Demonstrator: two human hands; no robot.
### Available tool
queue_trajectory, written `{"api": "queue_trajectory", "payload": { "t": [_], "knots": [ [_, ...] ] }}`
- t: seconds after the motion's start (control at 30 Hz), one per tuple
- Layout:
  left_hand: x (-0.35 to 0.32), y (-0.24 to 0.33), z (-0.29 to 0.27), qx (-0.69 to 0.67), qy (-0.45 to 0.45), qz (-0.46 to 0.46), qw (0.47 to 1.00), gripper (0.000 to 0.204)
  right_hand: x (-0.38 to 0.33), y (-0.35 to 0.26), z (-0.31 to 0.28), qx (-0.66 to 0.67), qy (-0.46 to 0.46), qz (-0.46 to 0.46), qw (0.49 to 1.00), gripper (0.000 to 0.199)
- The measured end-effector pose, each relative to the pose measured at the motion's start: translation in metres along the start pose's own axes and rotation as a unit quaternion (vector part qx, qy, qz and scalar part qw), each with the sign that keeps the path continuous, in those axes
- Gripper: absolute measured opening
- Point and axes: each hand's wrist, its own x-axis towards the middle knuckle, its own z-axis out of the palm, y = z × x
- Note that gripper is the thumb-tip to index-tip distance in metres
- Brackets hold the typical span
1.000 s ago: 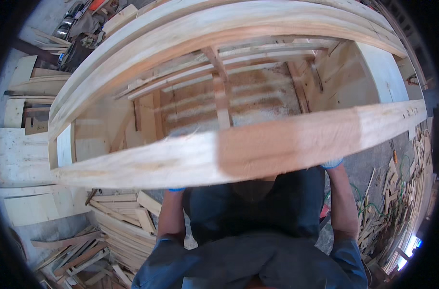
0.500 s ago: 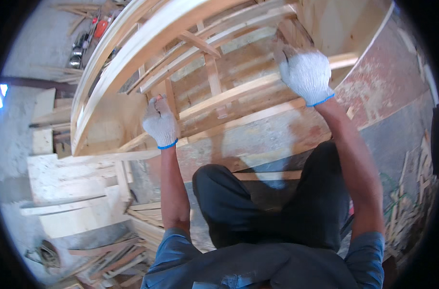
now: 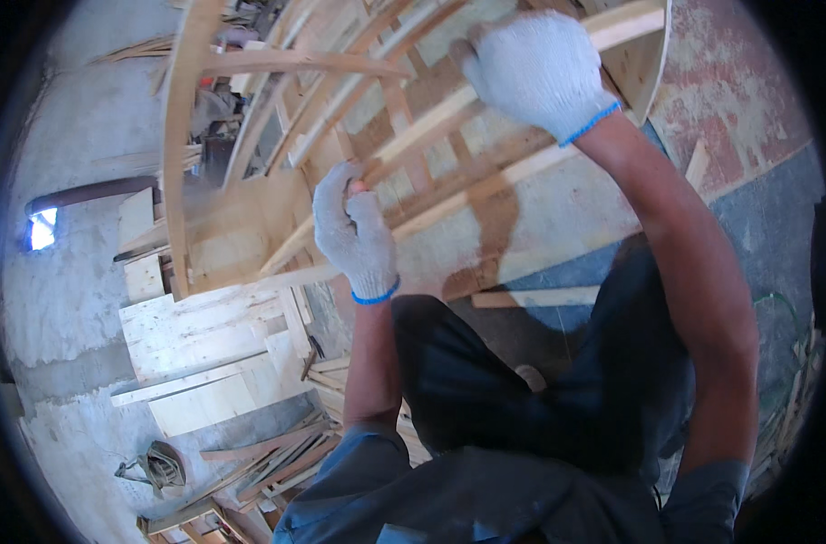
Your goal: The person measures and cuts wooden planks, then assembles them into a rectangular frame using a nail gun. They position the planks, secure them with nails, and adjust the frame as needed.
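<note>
A large curved wooden frame (image 3: 215, 238), built of pale slats and thin boards, lies in front of me. Across it runs a long straight wooden slat (image 3: 424, 133). My left hand (image 3: 357, 231), in a white knit glove with a blue cuff, is closed around this slat; bare fingertips show at its top. Farther right, my right hand (image 3: 542, 74), in a matching glove, is closed over the same slat near the frame's right end. Its fingers are blurred and partly hidden behind the slat.
Plywood sheets (image 3: 204, 340) lie on the concrete floor at left. Below them are a pile of scrap strips (image 3: 281, 467) and a dark coiled thing (image 3: 164, 465). A loose wooden strip (image 3: 540, 297) lies by my knees. More scraps (image 3: 789, 412) lie at right.
The frame now sits tilted in view, its right end higher, and its left curved edge looks more upright. My left hand appears farther right, my right hand higher and nearer. My view has also turned.
</note>
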Motion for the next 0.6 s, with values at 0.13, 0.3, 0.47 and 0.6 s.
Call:
{"api": "queue_trajectory", "payload": {
  "t": [0.13,0.3,0.47,0.6],
  "knots": [
    [-0.051,0.057,0.019,-0.05,-0.208,0.053,0.975,0.025,-0.002,0.017,-0.007,-0.045,-0.041,-0.057,0.997,0.025],
    [-0.126,0.057,0.091,0.051,-0.599,0.051,0.798,0.031,0.001,0.016,-0.014,-0.053,-0.059,-0.006,0.997,0.037],
    [-0.221,0.077,0.141,0.135,-0.668,0.22,0.698,0.023,-0.002,0.009,-0.014,-0.007,-0.001,-0.01,1.0,0.039],
    [-0.296,0.063,0.169,0.164,-0.582,0.284,0.744,0.02,0.01,0.004,-0.014,-0.074,-0.066,0.041,0.994,0.041]
  ]
}}
